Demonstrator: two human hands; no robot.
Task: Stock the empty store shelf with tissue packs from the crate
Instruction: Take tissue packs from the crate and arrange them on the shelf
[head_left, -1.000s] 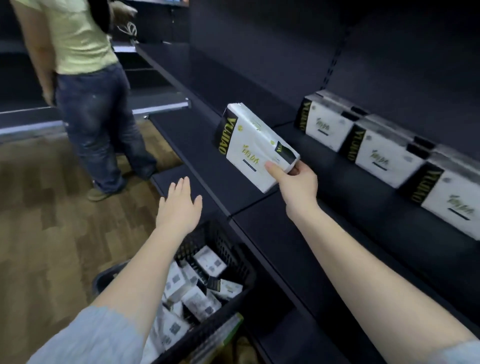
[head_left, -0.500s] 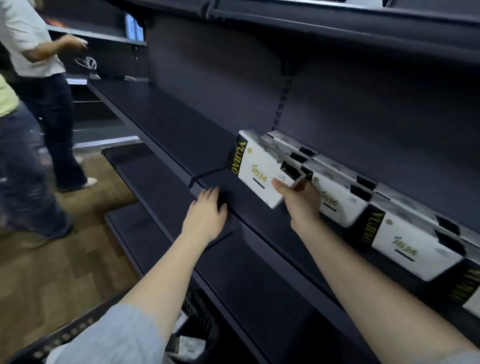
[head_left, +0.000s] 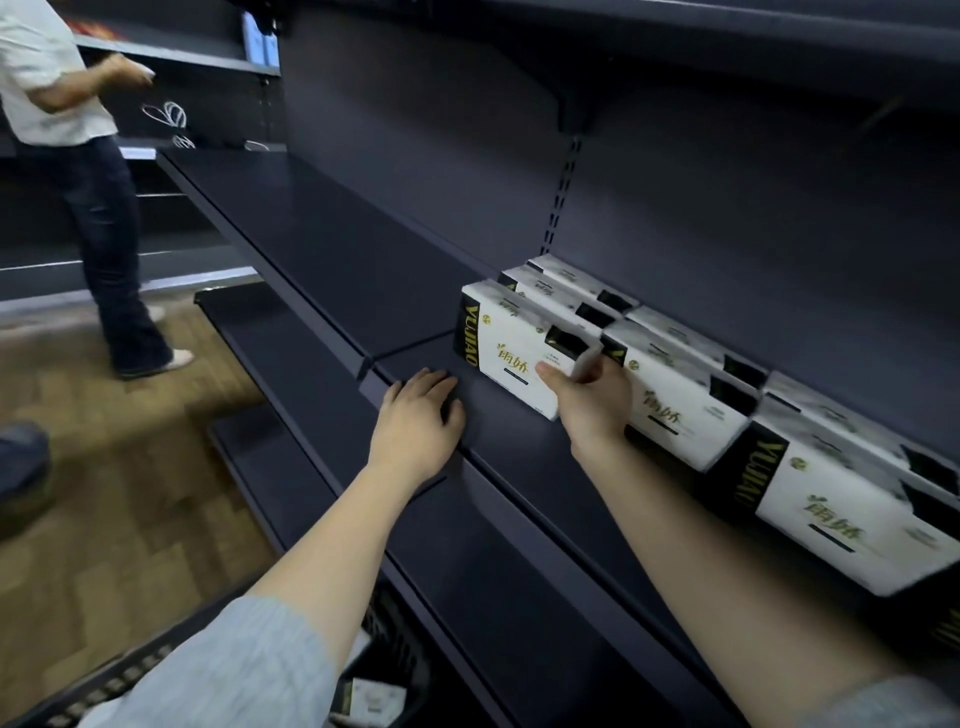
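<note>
Just beyond the right hand (head_left: 592, 402), on the dark shelf (head_left: 332, 260), stands the tissue pack (head_left: 511, 348) w/ its white face toward the camera; right hand grasps its near right corner, thumb on the front, fingers curled behind. Left hand (head_left: 415, 423) lies flat & relaxed on the shelf's front lip, palm down, just left of the pack, not touching it. To the right of the right hand sits a row of more packs (head_left: 680, 400) along the shelf, 1st one touching the held pack; below the left forearm, the black crate (head_left: 395, 670) w/ packs inside.
</note>
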